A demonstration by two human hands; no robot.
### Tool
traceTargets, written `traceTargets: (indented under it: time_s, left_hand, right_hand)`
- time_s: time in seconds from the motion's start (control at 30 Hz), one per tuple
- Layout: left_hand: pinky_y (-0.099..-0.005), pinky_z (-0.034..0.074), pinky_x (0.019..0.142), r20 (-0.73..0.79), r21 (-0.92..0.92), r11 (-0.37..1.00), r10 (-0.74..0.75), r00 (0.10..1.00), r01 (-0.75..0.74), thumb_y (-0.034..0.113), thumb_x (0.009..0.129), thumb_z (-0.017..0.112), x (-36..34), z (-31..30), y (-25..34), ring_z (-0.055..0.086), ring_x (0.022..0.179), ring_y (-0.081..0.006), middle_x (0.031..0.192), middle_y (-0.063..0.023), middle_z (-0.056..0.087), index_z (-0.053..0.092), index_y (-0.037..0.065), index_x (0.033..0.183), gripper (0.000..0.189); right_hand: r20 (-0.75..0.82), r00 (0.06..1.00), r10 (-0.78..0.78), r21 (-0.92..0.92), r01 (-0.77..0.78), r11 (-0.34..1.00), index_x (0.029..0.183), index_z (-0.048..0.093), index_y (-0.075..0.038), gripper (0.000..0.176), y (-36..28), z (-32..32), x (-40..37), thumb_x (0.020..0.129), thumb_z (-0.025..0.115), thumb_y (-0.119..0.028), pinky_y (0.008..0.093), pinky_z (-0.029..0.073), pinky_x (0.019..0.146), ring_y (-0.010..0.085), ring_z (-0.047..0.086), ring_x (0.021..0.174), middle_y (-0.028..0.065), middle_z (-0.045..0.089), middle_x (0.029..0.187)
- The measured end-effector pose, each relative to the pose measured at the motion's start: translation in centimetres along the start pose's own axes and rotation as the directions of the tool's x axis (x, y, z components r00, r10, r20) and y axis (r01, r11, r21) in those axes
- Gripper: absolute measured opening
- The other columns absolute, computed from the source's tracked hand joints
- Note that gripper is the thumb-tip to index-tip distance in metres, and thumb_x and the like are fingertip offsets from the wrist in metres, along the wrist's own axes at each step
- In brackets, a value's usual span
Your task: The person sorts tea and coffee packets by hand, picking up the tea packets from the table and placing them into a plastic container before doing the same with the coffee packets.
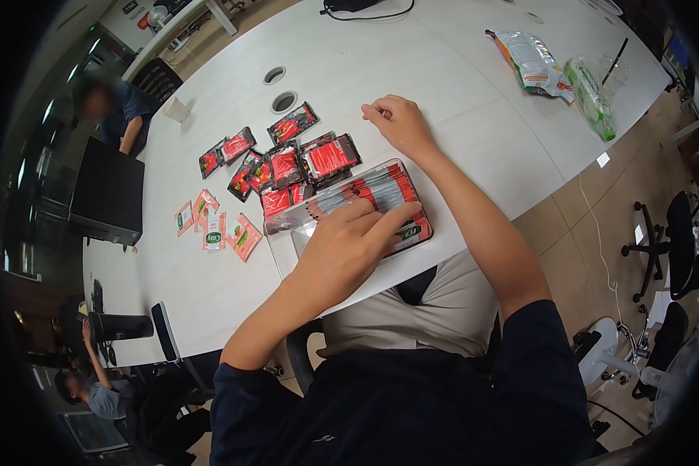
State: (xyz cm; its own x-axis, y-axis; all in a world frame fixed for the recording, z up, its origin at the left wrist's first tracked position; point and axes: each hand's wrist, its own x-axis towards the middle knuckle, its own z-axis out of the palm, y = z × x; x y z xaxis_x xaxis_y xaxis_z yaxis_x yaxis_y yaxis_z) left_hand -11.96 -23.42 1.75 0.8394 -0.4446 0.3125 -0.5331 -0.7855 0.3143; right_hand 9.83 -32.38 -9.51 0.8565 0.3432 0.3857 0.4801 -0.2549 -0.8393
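At the near edge of the table (474,256), the bare left hand (342,252) hides part of the row of red-and-grey flat sachets (380,186) in the clear plastic rectangular box (287,220); whether its fingers grip one cannot be told. The curled right hand's (400,124) palm is out of sight. Small print on the piled red-and-black packets (283,167) is unreadable. At the far edge, the picture's top cuts off a black object with a cord (353,4).

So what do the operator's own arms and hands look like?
The left hand and right hand are bare: no gloves, and no watch or cable visible on either wrist. Both arms come out of short, plain, dark navy sleeves. The matching shirt has a small pale mark.
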Motion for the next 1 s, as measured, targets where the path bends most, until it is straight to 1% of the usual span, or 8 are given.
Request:
traceTargets:
  time_s: [0.17, 0.37, 0.5, 0.63, 0.7, 0.77, 0.83, 1.0]
  left_hand:
    - [-0.0384, 0.049, 0.070, -0.045, -0.019, 1.000, 0.022, 0.999, -0.023, 0.010, 0.077, 0.079, -0.2, -0.3, 0.0, 0.060, 0.079, -0.0247, 0.088, -0.0088, 0.068, 0.064, 0.007, 0.124, 0.050]
    - [-0.0327, 0.050, 0.071, -0.189, -0.253, 0.965, -0.126, 0.974, 0.076, 0.009, 0.078, 0.081, -2.2, -2.7, -1.1, 0.062, 0.079, -0.0182, 0.100, -0.0080, 0.070, 0.067, 0.007, 0.118, 0.042]
    - [-0.0251, 0.048, 0.074, -0.408, -0.249, 0.919, -0.385, 0.828, 0.305, 0.000, 0.087, 0.070, -7.2, -6.1, -5.7, 0.062, 0.083, -0.0114, 0.105, -0.0066, 0.071, 0.069, 0.001, 0.113, 0.025]
    - [-0.0305, 0.050, 0.085, -0.517, -0.249, 0.799, -0.587, 0.623, 0.547, 0.013, 0.099, 0.062, -13.5, -8.9, -10.9, 0.066, 0.100, -0.0152, 0.110, -0.0079, 0.072, 0.068, 0.000, 0.115, 0.022]
    - [-0.0309, 0.052, 0.084, -0.448, -0.306, 0.702, -0.702, 0.553, 0.643, 0.015, 0.096, 0.065, -16.6, -9.4, -13.5, 0.066, 0.105, -0.0162, 0.119, -0.0108, 0.069, 0.068, 0.002, 0.118, 0.025]
    - [-0.0368, 0.050, 0.095, -0.423, -0.307, 0.656, -0.743, 0.519, 0.690, 0.025, 0.094, 0.070, -19.0, -9.0, -15.5, 0.064, 0.116, -0.0207, 0.127, -0.0137, 0.066, 0.066, 0.004, 0.124, 0.038]
    - [-0.0397, 0.047, 0.101, -0.330, -0.126, 0.586, -0.786, 0.523, 0.800, 0.037, 0.089, 0.074, -19.9, -8.6, -16.0, 0.061, 0.122, -0.0246, 0.132, -0.0161, 0.064, 0.064, 0.005, 0.129, 0.052]
    - [-0.0399, 0.049, 0.093, -0.326, -0.027, 0.459, -0.844, 0.426, 0.888, 0.035, 0.082, 0.079, -19.4, -6.7, -16.4, 0.063, 0.109, -0.0330, 0.120, -0.0174, 0.064, 0.060, 0.006, 0.131, 0.061]
  right_hand:
    - [0.010, 1.000, 0.004, -0.005, -0.004, 1.000, 0.084, 0.076, -0.006, 0.033, -0.1, -0.1, 0.0, 0.093, 0.066, -0.036, 0.0355, 0.050, 0.071, 0.0218, 0.062, 0.072, 0.0099, 0.068, 0.082]
    - [0.015, 1.000, -0.020, 0.000, 0.020, 1.000, 0.085, 0.076, -0.005, 0.032, 0.1, -0.1, 0.1, 0.094, 0.067, -0.034, 0.0349, 0.051, 0.070, 0.0226, 0.063, 0.072, 0.0102, 0.068, 0.083]
    - [-0.001, 0.996, -0.089, -0.025, 0.089, 0.996, 0.085, 0.075, -0.003, 0.031, 1.1, 0.1, 0.3, 0.095, 0.066, -0.032, 0.0342, 0.049, 0.068, 0.0229, 0.063, 0.070, 0.0111, 0.067, 0.081]
    - [0.022, 0.996, -0.092, 0.043, 0.091, 0.995, 0.087, 0.073, 0.000, 0.030, 0.6, 0.1, 0.2, 0.096, 0.066, -0.027, 0.0303, 0.047, 0.068, 0.0153, 0.058, 0.071, 0.0085, 0.066, 0.079]
    - [0.036, 0.995, -0.095, 0.037, 0.093, 0.995, 0.087, 0.073, 0.001, 0.030, 0.2, 0.0, 0.0, 0.096, 0.066, -0.027, 0.0299, 0.046, 0.068, 0.0148, 0.057, 0.071, 0.0080, 0.067, 0.080]
    - [0.053, 0.996, -0.070, -0.013, 0.071, 0.997, 0.087, 0.073, 0.001, 0.029, 0.2, -0.2, 0.2, 0.095, 0.067, -0.027, 0.0292, 0.045, 0.069, 0.0145, 0.054, 0.071, 0.0071, 0.067, 0.081]
    - [0.061, 0.995, -0.078, -0.007, 0.079, 0.997, 0.087, 0.073, 0.001, 0.030, 0.5, -0.2, 0.2, 0.095, 0.067, -0.027, 0.0291, 0.044, 0.069, 0.0140, 0.052, 0.071, 0.0069, 0.066, 0.080]
    - [0.032, 0.999, -0.004, -0.012, 0.004, 1.000, 0.088, 0.073, 0.001, 0.031, 0.2, -0.3, 0.1, 0.095, 0.066, -0.028, 0.0286, 0.044, 0.069, 0.0127, 0.052, 0.073, 0.0052, 0.066, 0.080]
